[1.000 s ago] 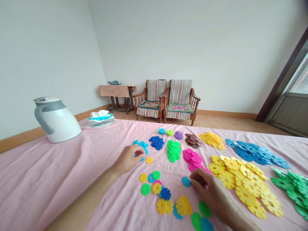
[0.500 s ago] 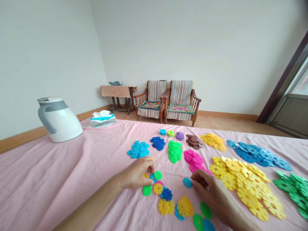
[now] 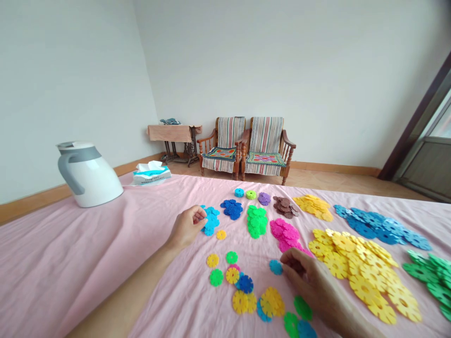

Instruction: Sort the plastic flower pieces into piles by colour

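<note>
Flat plastic snowflake discs lie on a pink cloth (image 3: 105,253), sorted by colour into piles. My left hand (image 3: 188,226) reaches over the left edge of the light blue pile (image 3: 211,219), fingers pinched on a light blue disc. My right hand (image 3: 310,281) rests on the cloth with curled fingers; what is under them is hidden. Its fingertips are just right of a single light blue disc (image 3: 276,266) and below the pink pile (image 3: 284,232). Between my hands lies a loose mixed group of discs (image 3: 243,284).
Further piles: dark blue (image 3: 231,209), green (image 3: 256,219), brown (image 3: 284,206), small yellow (image 3: 313,206), large yellow (image 3: 362,267), blue (image 3: 380,225), green at right (image 3: 431,279). A white kettle (image 3: 89,173) and tissue pack (image 3: 151,172) stand at left. Two wooden chairs (image 3: 246,148) are behind.
My left hand went from the light blue pile down to the mixed group, then back up to the pile. A light blue disc is gone from the mixed group. The right hand stayed put.
</note>
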A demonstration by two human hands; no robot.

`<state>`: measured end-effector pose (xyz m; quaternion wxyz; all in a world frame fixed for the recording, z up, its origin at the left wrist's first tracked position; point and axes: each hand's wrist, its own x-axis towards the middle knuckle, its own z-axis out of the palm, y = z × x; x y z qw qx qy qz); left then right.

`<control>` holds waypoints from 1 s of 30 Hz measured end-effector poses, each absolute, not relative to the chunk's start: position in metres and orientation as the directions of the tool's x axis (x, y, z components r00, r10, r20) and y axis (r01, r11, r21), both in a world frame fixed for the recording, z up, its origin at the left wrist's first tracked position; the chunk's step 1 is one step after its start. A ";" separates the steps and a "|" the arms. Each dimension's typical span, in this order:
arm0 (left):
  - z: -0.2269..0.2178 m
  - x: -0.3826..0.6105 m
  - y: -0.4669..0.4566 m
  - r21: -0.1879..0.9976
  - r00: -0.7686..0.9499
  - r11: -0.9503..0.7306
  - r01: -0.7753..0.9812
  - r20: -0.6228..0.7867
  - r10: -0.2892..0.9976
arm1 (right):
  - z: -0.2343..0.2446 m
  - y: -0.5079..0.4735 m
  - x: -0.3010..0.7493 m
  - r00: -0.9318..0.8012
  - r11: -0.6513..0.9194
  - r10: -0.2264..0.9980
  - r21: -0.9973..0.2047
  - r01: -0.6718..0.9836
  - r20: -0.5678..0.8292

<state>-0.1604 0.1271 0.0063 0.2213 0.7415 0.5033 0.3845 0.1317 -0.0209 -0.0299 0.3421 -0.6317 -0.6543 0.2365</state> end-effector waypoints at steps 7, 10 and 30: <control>0.003 -0.167 0.131 0.571 0.100 -0.465 0.677 0.555 0.826 | -0.030 -0.022 0.129 0.038 0.086 0.986 -0.692 0.716 0.161; 0.005 -0.156 0.120 0.564 0.203 -0.536 0.628 0.547 0.813 | -0.029 -0.024 0.125 0.019 0.102 0.983 -0.632 0.768 0.182; 0.006 -0.103 0.067 0.598 0.605 -0.648 0.471 0.316 0.731 | -0.029 -0.023 0.106 0.034 0.163 0.972 -0.768 0.619 0.234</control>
